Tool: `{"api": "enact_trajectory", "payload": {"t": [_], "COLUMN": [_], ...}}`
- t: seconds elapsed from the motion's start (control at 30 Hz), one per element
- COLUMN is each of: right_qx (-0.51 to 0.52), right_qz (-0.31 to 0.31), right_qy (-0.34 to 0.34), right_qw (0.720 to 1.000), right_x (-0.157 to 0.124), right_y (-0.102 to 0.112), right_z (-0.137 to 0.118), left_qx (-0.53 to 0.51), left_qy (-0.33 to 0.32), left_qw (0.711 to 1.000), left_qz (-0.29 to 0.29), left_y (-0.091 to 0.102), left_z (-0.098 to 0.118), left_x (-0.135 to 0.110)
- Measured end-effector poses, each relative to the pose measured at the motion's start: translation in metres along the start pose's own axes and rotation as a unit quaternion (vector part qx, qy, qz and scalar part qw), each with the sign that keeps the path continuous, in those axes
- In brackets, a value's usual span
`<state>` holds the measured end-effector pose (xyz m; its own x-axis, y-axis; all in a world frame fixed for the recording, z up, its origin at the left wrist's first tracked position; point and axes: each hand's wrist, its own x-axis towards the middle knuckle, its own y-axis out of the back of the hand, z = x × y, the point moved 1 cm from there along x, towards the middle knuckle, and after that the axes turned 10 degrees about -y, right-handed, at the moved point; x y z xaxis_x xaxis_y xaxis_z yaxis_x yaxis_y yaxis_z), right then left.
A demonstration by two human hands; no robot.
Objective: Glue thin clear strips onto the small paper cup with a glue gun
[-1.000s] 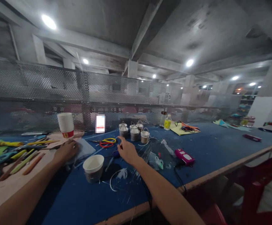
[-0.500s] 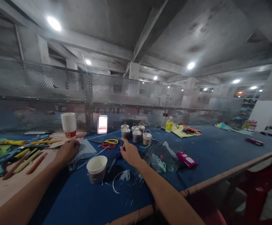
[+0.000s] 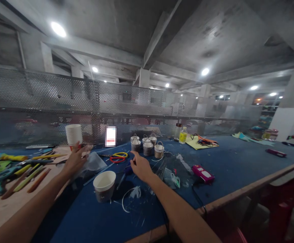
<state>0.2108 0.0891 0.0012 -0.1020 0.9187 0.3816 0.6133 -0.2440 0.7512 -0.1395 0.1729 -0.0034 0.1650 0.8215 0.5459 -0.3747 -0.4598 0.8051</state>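
Note:
My left hand (image 3: pixel 75 158) is open, its fingers spread at the base of a stack of white paper cups (image 3: pixel 74 135); whether they touch it I cannot tell. Beside it lies a clear plastic bag (image 3: pixel 95 162). My right hand (image 3: pixel 141 167) has its index finger out and its other fingers curled at a purple tool, seemingly a glue gun (image 3: pixel 128 168), mostly hidden by the hand. A single paper cup (image 3: pixel 104 185) with a brown lower part stands upright between my arms. Scissors (image 3: pixel 118 157) with red and yellow handles lie beyond it.
Several small cups with looped handles (image 3: pixel 147 148) stand behind my right hand. A magenta box (image 3: pixel 203 173) with a black cord lies to the right. Pens and cutting tools cover the board (image 3: pixel 39 199) at left. A perforated metal screen (image 3: pixel 141 101) borders the table's back.
My left hand has lifted and spread its fingers, moving slightly left toward the cup stack. The plastic bag beside it has shifted shape. My right hand has stayed nearly still.

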Motion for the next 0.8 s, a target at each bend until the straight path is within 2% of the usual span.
{"api": "enact_trajectory", "payload": {"t": [0.1, 0.33, 0.47, 0.8], "right_qx": [-0.001, -0.003, -0.004, -0.010], "right_qz": [0.005, -0.003, 0.002, 0.015], "right_qy": [0.000, -0.004, 0.001, 0.019], "right_qw": [1.000, 1.000, 1.000, 1.000], "right_x": [0.000, -0.002, -0.001, 0.000], "right_y": [0.000, 0.004, 0.004, 0.007], "right_z": [0.000, -0.002, -0.001, -0.001], "left_qx": [0.018, 0.021, 0.021, 0.043], "left_qy": [0.023, 0.049, 0.045, 0.036], "left_qw": [0.999, 0.998, 0.998, 0.997], "left_qz": [0.015, -0.019, -0.047, -0.056], "left_y": [0.004, 0.007, 0.007, 0.009], "left_z": [0.001, -0.004, -0.010, -0.017], "left_x": [-0.005, -0.017, -0.018, -0.030]}}
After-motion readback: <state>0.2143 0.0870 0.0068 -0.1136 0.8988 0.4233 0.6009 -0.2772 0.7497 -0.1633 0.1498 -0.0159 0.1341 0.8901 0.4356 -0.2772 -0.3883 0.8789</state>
